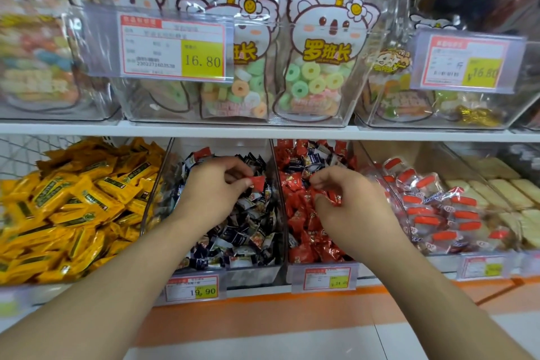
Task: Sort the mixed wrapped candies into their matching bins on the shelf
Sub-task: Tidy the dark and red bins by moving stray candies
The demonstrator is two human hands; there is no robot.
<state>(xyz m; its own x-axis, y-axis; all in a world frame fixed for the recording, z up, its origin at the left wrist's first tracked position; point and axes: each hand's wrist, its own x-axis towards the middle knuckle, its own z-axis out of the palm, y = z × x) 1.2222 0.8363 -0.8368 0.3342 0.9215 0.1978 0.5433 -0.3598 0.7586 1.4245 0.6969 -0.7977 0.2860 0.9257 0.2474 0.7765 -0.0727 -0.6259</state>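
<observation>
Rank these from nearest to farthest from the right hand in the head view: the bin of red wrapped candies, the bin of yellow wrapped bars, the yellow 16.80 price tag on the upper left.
1. Bin of red wrapped candies: under the right hand.
2. Bin of yellow wrapped bars: far left, same shelf.
3. Yellow 16.80 price tag: upper shelf, up and left.

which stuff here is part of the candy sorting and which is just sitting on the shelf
In the job: left hand pinching a red candy; right hand on red candies; navy bin; red bin.

Just there: yellow packs; koala bags; price tags.
</observation>
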